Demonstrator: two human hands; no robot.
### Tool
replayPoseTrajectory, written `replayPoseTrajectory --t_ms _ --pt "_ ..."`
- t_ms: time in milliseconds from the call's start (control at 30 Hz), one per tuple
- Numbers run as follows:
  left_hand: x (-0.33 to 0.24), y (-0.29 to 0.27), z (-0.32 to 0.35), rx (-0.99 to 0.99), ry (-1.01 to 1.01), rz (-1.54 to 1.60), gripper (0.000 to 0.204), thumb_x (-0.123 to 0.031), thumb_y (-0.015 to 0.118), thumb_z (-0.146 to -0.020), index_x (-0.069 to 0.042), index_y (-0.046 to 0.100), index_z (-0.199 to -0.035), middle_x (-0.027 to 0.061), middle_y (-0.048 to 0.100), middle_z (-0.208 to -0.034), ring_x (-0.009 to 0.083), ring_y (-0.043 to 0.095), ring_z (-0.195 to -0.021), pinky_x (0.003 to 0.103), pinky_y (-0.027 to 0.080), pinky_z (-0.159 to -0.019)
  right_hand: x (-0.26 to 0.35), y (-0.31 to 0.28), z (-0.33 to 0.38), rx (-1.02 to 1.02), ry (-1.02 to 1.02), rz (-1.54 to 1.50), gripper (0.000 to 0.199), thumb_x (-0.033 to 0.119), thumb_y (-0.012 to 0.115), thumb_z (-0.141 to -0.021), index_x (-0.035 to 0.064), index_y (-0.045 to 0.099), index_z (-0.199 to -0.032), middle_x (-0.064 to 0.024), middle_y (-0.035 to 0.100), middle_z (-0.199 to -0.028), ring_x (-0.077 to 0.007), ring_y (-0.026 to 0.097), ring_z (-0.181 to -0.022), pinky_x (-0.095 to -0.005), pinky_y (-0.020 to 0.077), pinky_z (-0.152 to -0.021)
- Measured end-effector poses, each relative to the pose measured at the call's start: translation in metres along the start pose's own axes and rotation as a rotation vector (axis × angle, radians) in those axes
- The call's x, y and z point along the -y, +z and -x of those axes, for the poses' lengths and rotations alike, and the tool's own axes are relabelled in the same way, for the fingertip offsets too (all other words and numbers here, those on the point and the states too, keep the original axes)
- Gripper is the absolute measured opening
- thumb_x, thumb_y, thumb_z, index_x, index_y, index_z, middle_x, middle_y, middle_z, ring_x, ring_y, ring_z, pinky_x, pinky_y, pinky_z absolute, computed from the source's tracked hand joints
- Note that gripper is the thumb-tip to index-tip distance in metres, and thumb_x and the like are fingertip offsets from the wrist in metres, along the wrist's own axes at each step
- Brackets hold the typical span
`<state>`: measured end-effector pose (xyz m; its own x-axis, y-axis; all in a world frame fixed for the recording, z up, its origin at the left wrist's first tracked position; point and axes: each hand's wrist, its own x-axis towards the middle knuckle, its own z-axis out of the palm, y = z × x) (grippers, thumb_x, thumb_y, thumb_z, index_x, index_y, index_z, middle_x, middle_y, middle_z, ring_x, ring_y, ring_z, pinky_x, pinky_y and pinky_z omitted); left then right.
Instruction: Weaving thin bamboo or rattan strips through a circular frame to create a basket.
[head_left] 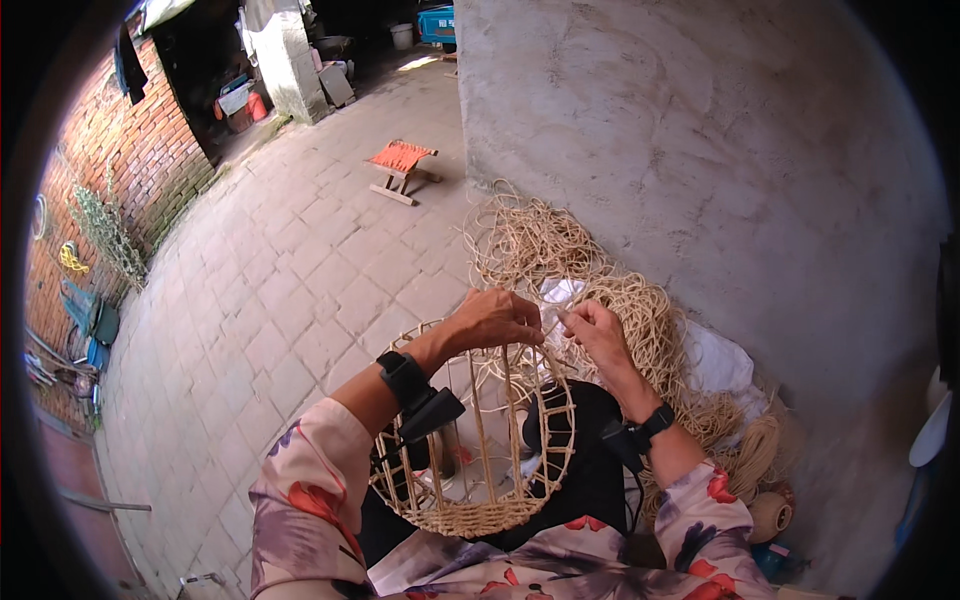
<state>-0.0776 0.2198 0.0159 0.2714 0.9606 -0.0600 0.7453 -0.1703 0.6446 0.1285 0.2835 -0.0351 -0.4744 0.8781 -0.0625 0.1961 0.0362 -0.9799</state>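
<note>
A round frame wrapped in tan cord (470,520) rests on my lap, with a tightly woven band along its near side and several cords stretched from near to far across its open middle. At the far rim, my left hand (497,318) is bent over with its fingers closed on the frame, and its fingertips are partly hidden. Just to the right, my right hand (600,338) is raised with thumb and forefinger pinched together. Whatever is in that pinch is too small to make out against the cord behind it.
Loose tan cord (630,325) lies heaped against the grey wall (700,150), with white cloth (715,360) among it. A cord spool (768,515) sits at the lower right. Farther off, a folding stool (402,157) with an orange seat stands on the paved floor (250,320).
</note>
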Motion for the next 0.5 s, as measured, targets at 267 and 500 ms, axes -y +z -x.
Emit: replayPoseTrajectory --t_ms 267,500 --pt "0.021 -0.006 -0.015 0.146 0.228 0.099 0.022 -0.022 0.065 -0.086 -0.003 0.068 -0.097 0.0107 0.066 -0.087 0.0228 0.063 -0.083 0.036 0.049 -0.074 0.031 0.014 0.028 0.157 -0.189 0.034 0.017 0.016 0.073 -0.085 0.0018 0.064 -0.084 0.0025 0.061 -0.071 -0.0039 0.052 -0.067 -0.0231 0.0444 -0.059" --pt "0.035 -0.008 -0.020 0.168 0.533 0.042 0.021 -0.012 0.053 -0.091 0.001 0.067 -0.101 0.0127 0.065 -0.095 0.0259 0.062 -0.094 0.035 0.049 -0.081 0.032 0.029 0.031 -0.074 -0.256 0.428 0.019 0.022 0.076 -0.075 0.0051 0.068 -0.073 -0.0080 0.062 -0.076 -0.0256 0.061 -0.071 -0.0369 0.0482 -0.067"
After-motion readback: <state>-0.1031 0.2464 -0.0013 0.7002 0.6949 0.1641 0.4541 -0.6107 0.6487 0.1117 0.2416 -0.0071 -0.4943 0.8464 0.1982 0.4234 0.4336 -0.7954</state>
